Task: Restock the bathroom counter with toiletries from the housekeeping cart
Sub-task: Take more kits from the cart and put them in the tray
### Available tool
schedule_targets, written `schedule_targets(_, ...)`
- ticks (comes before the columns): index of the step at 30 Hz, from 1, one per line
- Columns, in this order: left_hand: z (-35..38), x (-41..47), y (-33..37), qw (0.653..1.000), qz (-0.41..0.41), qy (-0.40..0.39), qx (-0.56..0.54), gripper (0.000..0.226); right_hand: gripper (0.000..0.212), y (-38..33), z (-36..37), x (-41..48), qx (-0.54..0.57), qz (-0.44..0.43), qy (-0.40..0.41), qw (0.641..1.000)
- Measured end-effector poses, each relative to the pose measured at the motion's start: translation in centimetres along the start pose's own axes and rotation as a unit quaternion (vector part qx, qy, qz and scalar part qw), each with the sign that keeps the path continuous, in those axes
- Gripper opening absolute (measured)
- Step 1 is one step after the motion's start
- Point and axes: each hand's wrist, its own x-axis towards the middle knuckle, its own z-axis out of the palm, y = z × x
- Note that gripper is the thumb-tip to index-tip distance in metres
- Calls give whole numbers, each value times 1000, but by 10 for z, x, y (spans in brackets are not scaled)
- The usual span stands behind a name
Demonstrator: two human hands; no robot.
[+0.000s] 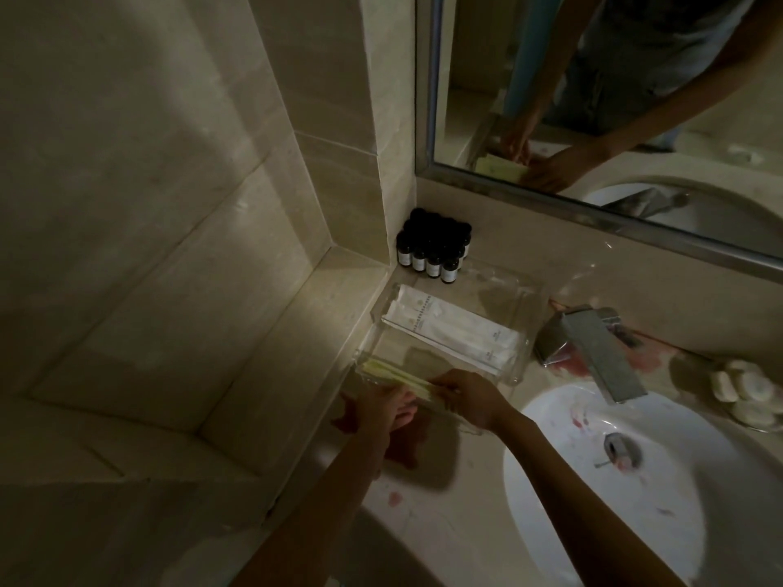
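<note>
Hands met low at the near end of the clear tray point(525, 345) on the dim counter point(445, 523), both on the same bundle. Your right hand point(466, 400) had its fingers curled over the right end of the pale yellow packets point(394, 372), gripping them. Your left hand point(381, 410) sat just beside it at the packets' near edge, touching them, but the blur there was too heavy to tell whether it pinched them or only steadied them. The yellow packets lay flat along the tray's near-left side, close to the wall. White packets point(457, 328) lay side by side across the far part of the same tray, apart from the yellow ones. Small dark bottles point(432, 247) stood upright in a tight cluster in the far corner, just beyond the tray. To the right, the metal faucet point(601, 349) reached over the white sink point(614, 480), with round white soaps point(741, 391) stacked at the far right. Up in the mirror point(593, 78), both your arms showed reaching for the packets.
</note>
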Motion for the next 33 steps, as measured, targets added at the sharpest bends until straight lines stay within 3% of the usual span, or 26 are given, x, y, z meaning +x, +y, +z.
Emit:
schedule_targets(8,-12,9,-10,996,56,29,59,19,31,-4,17,6,-18,18,79,997)
schedule_targets(10,-11,11,-11,990,93,84,71,18,29,-4,21,7,-13,20,112,993)
schedule_targets(13,-16,26,-15,947,183,193,179,8,28,-4,25,7,18,27,136,990)
schedule_targets(17,-17,20,-9,921,237,229,211,19,30,1,26,1,71,44,137,987)
schedule_targets(24,-14,16,-3,918,265,221,194,28,28,2,24,-14,343,105,186,915)
schedule_targets(33,-13,18,-4,914,299,194,195,26,47,4,32,-11,415,121,178,884)
